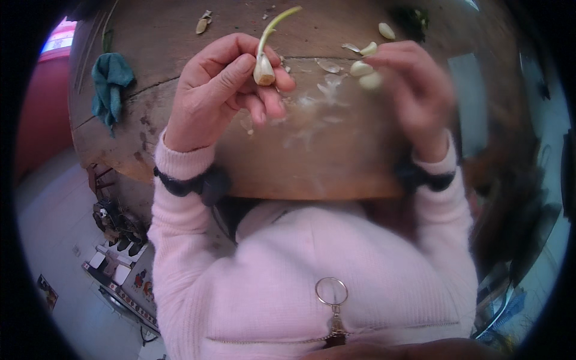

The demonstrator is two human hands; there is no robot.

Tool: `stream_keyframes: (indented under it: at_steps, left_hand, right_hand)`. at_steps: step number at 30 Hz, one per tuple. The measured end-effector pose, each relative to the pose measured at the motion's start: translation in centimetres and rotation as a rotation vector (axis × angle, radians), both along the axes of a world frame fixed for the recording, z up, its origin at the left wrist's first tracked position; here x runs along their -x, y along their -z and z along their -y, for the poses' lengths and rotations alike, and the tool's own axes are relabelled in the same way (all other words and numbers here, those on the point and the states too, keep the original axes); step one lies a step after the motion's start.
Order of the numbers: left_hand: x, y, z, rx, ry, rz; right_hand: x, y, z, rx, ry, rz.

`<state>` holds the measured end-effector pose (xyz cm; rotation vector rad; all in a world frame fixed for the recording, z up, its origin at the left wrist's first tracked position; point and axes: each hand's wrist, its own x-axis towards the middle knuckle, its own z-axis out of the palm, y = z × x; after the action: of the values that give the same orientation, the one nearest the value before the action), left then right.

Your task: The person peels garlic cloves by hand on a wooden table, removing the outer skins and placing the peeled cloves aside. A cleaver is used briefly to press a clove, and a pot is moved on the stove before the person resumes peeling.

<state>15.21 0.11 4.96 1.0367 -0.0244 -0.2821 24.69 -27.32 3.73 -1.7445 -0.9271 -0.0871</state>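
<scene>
My left hand (pixel 220 85) pinches an unpeeled garlic clove (pixel 264 71) between thumb and fingers, raised over the wooden table. From the clove a long, pale green sprout (pixel 275 24) curves up and to the right. My right hand (pixel 416 85) is blurred, its fingertips at a small group of peeled garlic cloves (pixel 361 68). Whether those fingers grip one of the cloves is unclear. Another peeled clove (pixel 386 31) lies just beyond that hand. Thin, papery garlic skins (pixel 328 66) are scattered on the tabletop between both hands.
A teal cloth (pixel 110 85) hangs in folds at the left of the wooden table (pixel 315 171). One brownish garlic clove (pixel 202 24) rests farther back, and dark green leaves (pixel 416 20) lie at the back right. A gas stove (pixel 121 283) stands on the floor side at lower left.
</scene>
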Motion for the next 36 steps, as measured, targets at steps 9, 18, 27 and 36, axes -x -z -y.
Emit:
stream_keyframes:
  at_steps: [9, 18, 27, 36]
  left_hand:
    - [0.0, 0.3, 1.6, 0.044, 0.102, -0.171]
    - [0.7, 0.4, 3.1, -0.07, 0.198, -0.243]
    - [0.5, -0.8, -1.2, -1.251, -0.276, 0.515]
    - [-0.3, 0.9, -0.8, -1.495, -0.185, 0.62]
  right_hand:
    - [1.4, -0.8, -0.2, 0.124, -0.153, -0.062]
    - [2.2, -0.3, -0.7, 0.107, -0.232, 0.097]
    - [2.3, -0.7, -0.7, 0.181, -0.225, 0.027]
    - [2.4, -0.9, -0.6, 0.248, -0.211, -0.054]
